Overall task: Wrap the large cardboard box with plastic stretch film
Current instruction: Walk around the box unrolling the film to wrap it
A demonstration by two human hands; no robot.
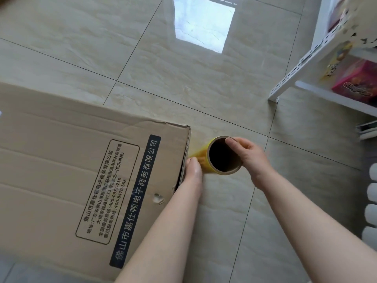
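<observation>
Lighting: bright, even daylight, no dim zones.
Glare: 1 hard white window reflection [204, 25] on the glossy floor [142, 68], top centre.
Shadows: faint and soft; right face of the cardboard box [61, 160] in shade.
Focus: centre sharp, box print legible.
Edges: wide-angle bowing of tile joints; shelf [295, 78] at right smeared and soft.

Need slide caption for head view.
Right hand grips yellow stretch-film roll beside large brown cardboard box; left hand at its corner.

Big box [61, 160] cut off at left and bottom, fingers of left hand [194, 167] hidden beside yellow roll [204, 153], white shelf [285, 84] cut off at right
</observation>
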